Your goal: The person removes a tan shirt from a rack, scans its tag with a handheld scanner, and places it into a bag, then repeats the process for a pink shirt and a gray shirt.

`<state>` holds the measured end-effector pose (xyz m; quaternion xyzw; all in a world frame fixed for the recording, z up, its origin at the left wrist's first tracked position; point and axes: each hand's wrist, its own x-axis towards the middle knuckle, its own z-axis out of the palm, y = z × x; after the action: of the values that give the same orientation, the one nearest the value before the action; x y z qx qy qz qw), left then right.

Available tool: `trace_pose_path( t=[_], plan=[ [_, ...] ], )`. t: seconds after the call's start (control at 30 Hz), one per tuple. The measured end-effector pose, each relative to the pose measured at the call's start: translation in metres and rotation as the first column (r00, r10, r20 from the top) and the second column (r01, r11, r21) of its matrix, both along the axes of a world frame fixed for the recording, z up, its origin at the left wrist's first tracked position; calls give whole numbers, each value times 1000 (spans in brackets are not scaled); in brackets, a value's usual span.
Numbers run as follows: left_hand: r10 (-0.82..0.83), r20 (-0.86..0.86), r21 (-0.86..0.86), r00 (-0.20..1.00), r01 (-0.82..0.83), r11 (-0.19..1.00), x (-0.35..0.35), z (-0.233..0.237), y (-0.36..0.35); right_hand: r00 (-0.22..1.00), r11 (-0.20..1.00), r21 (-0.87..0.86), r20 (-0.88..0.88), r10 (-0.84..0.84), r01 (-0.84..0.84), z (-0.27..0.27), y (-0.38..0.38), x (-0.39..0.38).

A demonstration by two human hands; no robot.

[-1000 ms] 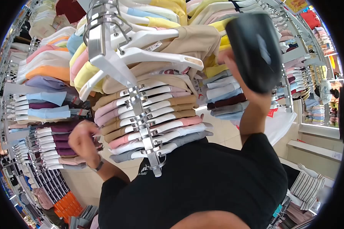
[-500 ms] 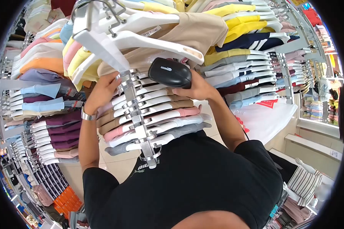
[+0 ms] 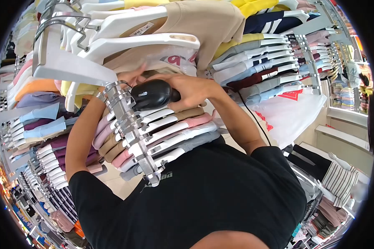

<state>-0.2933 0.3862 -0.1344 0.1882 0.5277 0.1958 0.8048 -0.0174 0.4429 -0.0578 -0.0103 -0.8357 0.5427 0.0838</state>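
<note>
A black handheld scanner [image 3: 152,94] is held in my right hand [image 3: 191,89], its head over the metal rail [image 3: 131,126]. Behind the rail and the scanner, my left hand [image 3: 131,75] reaches in among the garments, partly hidden; whether it grips anything does not show clearly. Just beyond both hands hangs a beige shirt [image 3: 212,25] on a white hanger [image 3: 145,40], with a clear plastic piece printed in pink at its front. Nearer my body, folded-looking shirts [image 3: 183,133] in brown, pink, white and grey hang on the rail.
Purple, blue and orange garments [image 3: 39,103] hang at the left. At the right are more hanging shirts [image 3: 257,72], a white plastic bag [image 3: 295,114] with red print and a mannequin in a striped top [image 3: 338,182]. A black cable [image 3: 255,116] runs beside my right arm.
The view has shifted, and the rail appears tilted and further left. My right hand has brought the scanner left, close to my left hand, which has moved behind the rail.
</note>
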Motion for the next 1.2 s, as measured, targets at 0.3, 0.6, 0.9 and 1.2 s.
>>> trace_pose_path(
  t=[0.3, 0.6, 0.9, 1.2],
  plan=[
    [137, -556, 301, 820, 45, 952, -8, -30, 24, 996, 996, -93, 84, -5, 13, 7, -4, 18],
    [326, -475, 395, 817, -133, 909, -3, 10, -1, 998, 993, -100, 3, -57, 57, -1, -5, 17],
    [309, -554, 672, 773, 197, 714, -96, -56, -67, 975, 983, -149, 209, -73, 106, 14, -7, 21],
    [401, -663, 590, 632, 112, 800, -141, -78, -160, 983, 983, -43, 52, -176, 178, 14, -32, 17]
  ],
)
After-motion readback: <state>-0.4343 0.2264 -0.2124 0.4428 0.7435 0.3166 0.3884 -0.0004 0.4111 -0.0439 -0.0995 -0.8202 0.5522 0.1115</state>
